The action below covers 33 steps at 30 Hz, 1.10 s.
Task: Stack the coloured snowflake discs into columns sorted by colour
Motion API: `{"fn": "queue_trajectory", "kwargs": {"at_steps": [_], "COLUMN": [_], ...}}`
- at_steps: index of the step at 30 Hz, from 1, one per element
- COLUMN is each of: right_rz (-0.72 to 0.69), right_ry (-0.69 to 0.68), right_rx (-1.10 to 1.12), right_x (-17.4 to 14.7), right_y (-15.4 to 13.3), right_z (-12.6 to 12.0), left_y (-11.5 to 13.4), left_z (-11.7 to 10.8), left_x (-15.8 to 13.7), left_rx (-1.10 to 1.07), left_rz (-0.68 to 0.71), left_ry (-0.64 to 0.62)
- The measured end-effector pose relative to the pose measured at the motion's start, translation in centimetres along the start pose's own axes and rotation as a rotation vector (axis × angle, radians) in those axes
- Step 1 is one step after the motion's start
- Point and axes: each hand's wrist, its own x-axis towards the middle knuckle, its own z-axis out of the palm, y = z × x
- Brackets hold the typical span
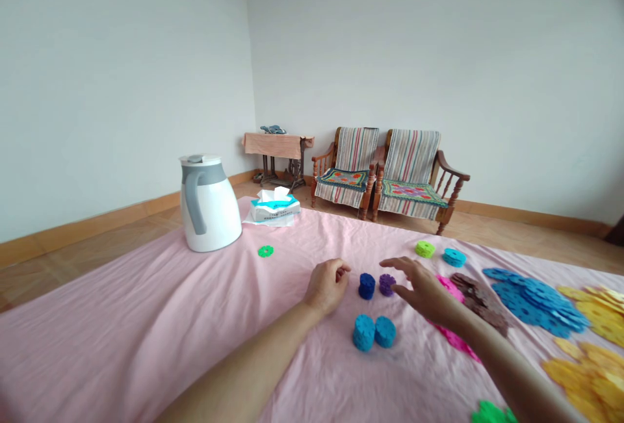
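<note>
My left hand (328, 286) hovers just left of a dark blue stack of notched plastic discs (366, 286). Its fingers are loosely bent, and nothing shows in them. My right hand (420, 283) is open, thumb and fingers apart, at the right side of a short purple disc stack (387, 284); whether it touches the stack I cannot tell. Nearer to me stand two light blue disc stacks, a left one (364, 333) and a right one (385, 332), side by side. Pink discs (451, 288) lie partly hidden behind my right forearm.
Brown discs (480, 303), a blue pile (536, 301) and yellow discs (595, 371) spread across the right. Lime (425, 249) and cyan stacks (454, 257) stand farther back. A white jug (214, 208), a tissue box (275, 207) and one green disc (266, 251) are left on the pink cloth (146, 338).
</note>
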Motion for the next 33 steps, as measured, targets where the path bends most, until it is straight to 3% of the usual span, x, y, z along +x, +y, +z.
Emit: {"fn": "queue_trajectory", "kwargs": {"at_steps": [4, 11, 23, 33], "right_rz": [-0.109, -0.139, -0.127, 0.082], "right_ry": [-0.147, -0.263, -0.237, -0.134], "right_rx": [-0.104, -0.247, -0.308, -0.377], "right_x": [0.5, 1.4, 1.0, -0.1], "right_y": [-0.7, -1.4, -1.8, -0.3], "right_z": [-0.2, 0.0, 0.3, 0.8], "left_y": [0.1, 0.1, 0.2, 0.2], "left_z": [0.0, -0.1, -0.1, -0.1], "left_x": [0.0, -0.1, -0.1, -0.1], "left_rx": [-0.005, -0.011, -0.005, -0.014], "left_rz": [0.003, 0.011, -0.009, -0.004], "left_ry": [0.005, 0.009, -0.004, 0.002]}}
